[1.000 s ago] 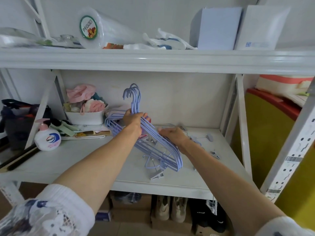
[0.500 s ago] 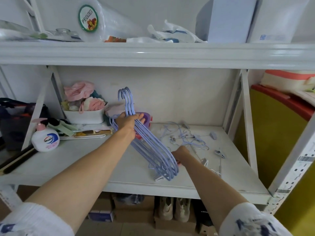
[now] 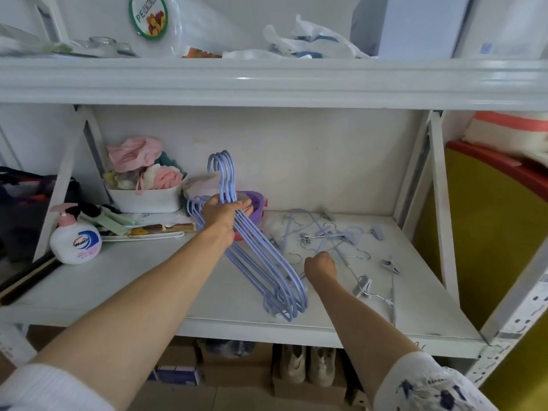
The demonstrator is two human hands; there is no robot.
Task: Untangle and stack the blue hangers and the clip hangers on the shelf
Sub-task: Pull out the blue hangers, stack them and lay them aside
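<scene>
White shelf point(image 3: 124, 280) carries everything. Right hand point(image 3: 321, 266) has left the smooth blue hangers point(image 3: 267, 262), fingers now curled on tangled wire clip hangers point(image 3: 332, 235); left hand point(image 3: 223, 213) keeps gripping the bundle's necks.

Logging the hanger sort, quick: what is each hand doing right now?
Left hand: grips the bunch of blue hangers just below the hooks.
Right hand: fingers curled at the tangled clip hangers; whether it holds one cannot be told.
</scene>
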